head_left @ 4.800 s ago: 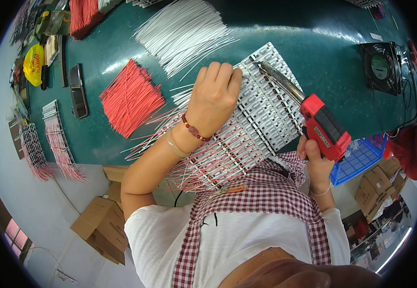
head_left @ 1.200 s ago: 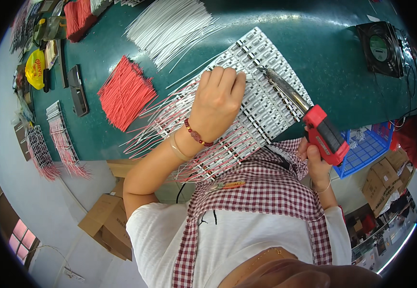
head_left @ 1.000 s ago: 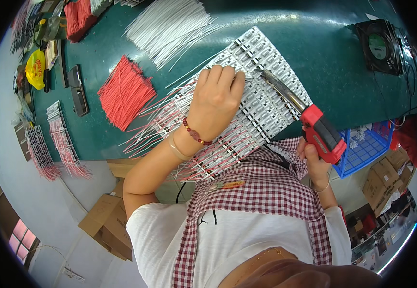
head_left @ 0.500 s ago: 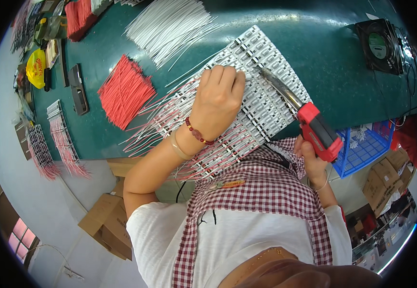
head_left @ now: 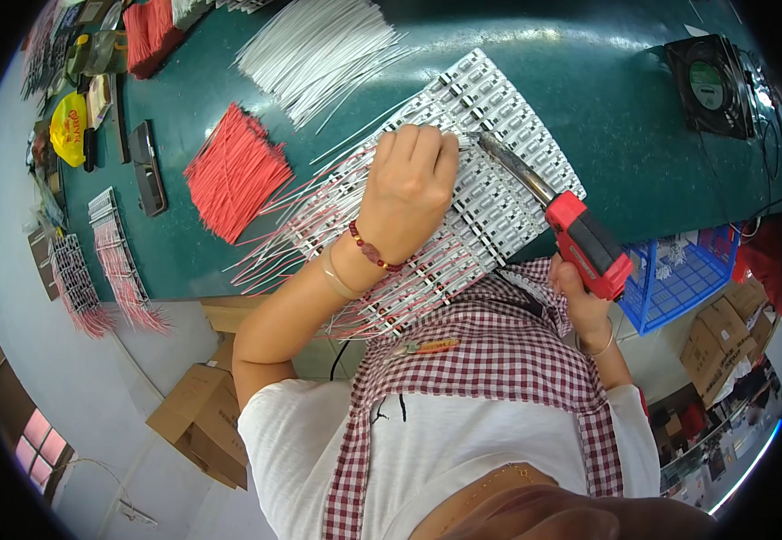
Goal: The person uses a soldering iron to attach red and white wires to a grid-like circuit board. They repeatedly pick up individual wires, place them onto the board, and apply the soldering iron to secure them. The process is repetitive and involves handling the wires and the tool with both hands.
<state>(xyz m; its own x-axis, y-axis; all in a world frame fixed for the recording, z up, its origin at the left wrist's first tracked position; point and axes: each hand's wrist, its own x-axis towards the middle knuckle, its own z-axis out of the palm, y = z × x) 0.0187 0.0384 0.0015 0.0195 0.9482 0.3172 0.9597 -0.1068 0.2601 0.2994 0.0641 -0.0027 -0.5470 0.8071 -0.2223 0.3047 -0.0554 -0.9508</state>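
A panel of small silver-white parts in rows (head_left: 508, 135) lies tilted across the table's near edge. Red and white wires (head_left: 305, 211) stick out from its left and lower rows. My left hand (head_left: 413, 166) is closed above the panel, its fingers bent down in a pinch. Whatever lies between those fingertips is hidden. My right hand (head_left: 583, 301) grips a red and black gun-shaped soldering iron (head_left: 586, 236) from below. The iron's dark tip points up and left, just right of my left fingertips. Contact between tip and panel cannot be made out.
On the green table (head_left: 625, 171) lie a red wire bundle (head_left: 236, 173) and a white wire pile (head_left: 314, 54). A dark case (head_left: 147, 168) and wired strips (head_left: 119, 256) lie left. A black fan (head_left: 710, 87) stands right, above a blue basket (head_left: 683, 283).
The soldering iron has moved a little left, bringing its tip closer to my left fingertips. My right hand shifted with it; my left hand stays in place.
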